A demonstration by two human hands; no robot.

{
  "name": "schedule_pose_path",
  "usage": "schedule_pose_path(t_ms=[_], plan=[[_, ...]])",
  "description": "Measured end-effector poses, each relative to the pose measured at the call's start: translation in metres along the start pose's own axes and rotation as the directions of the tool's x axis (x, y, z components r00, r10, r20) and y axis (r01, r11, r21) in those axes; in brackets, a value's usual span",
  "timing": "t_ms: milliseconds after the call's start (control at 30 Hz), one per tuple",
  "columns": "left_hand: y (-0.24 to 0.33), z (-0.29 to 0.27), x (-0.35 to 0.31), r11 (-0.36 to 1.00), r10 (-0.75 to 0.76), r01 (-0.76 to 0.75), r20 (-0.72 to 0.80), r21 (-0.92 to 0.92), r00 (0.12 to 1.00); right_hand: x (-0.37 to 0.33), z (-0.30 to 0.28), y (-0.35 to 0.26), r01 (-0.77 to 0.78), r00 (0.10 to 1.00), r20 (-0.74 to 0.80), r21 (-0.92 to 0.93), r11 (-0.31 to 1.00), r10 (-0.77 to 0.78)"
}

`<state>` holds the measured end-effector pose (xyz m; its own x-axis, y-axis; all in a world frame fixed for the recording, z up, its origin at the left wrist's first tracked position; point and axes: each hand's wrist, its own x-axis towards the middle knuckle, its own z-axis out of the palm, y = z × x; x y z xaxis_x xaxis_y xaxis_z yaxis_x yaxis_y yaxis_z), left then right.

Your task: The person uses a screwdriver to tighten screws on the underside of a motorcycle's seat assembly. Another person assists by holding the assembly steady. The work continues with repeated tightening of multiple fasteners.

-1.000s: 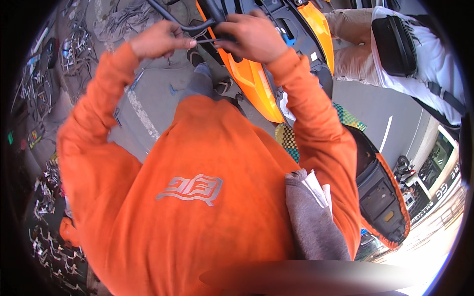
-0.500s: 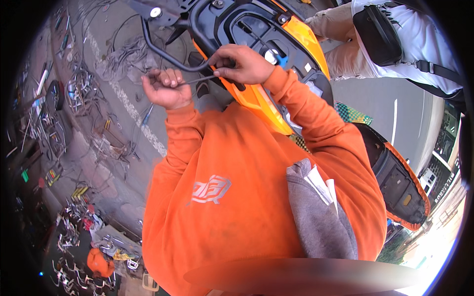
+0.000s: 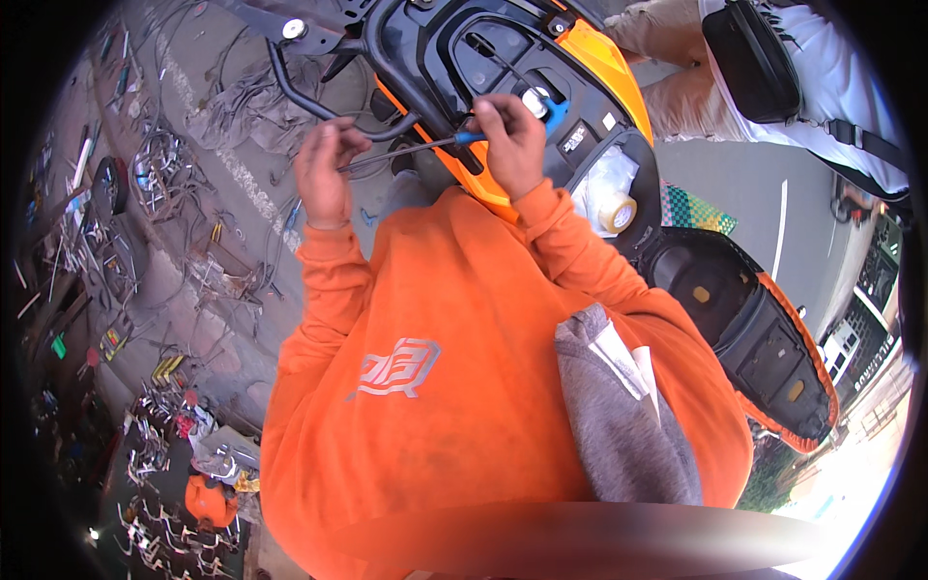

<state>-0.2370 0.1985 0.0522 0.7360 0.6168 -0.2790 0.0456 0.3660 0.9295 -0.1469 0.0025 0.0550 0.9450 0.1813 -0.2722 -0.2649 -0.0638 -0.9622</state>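
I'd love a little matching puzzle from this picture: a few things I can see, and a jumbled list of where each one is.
Things:
1. screwdriver
2. roll of tape
3. grey cloth
4. black bag

Places:
A. slung on another person standing at the upper right
B. tucked against the person's own orange top, lower right
C. held between the left hand and the right hand
D. lying in the open storage bay of the orange scooter

Pairs: 1-C, 2-D, 3-B, 4-A
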Motion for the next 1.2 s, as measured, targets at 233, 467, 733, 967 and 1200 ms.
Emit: schedule_pose_path(t_ms=[233, 467, 733, 967, 1200], plan=[[0.023, -0.004, 0.0, 0.215, -0.292, -0.54, 0.581, 0.814, 0.76, 0.011, 0.008, 0.037, 0.186, 0.978, 0.072, 0.094, 0.978, -0.193], [-0.004, 0.005, -0.039, 0.508, -0.428, -0.093, 0.345, 0.856, 0.836, 0.025, -0.009, 0.026, 0.405, 0.89, 0.296, -0.161, 0.9, -0.348], [-0.042, 0.013, -0.094, 0.72, -0.524, 0.327, 0.17, 0.612, 0.835, 0.047, -0.027, 0.019, 0.481, 0.674, 0.679, -0.105, 0.871, -0.29], [-0.085, 0.054, -0.139, 0.806, -0.557, 0.509, 0.095, 0.3, 0.825, 0.065, -0.03, 0.006, 0.392, 0.47, 0.874, -0.078, 0.917, -0.127], [-0.111, 0.091, -0.161, 0.772, -0.563, 0.614, 0.271, -0.163, 0.781, 0.065, -0.033, -0.002, 0.312, 0.41, 0.91, -0.075, 0.947, -0.063]])
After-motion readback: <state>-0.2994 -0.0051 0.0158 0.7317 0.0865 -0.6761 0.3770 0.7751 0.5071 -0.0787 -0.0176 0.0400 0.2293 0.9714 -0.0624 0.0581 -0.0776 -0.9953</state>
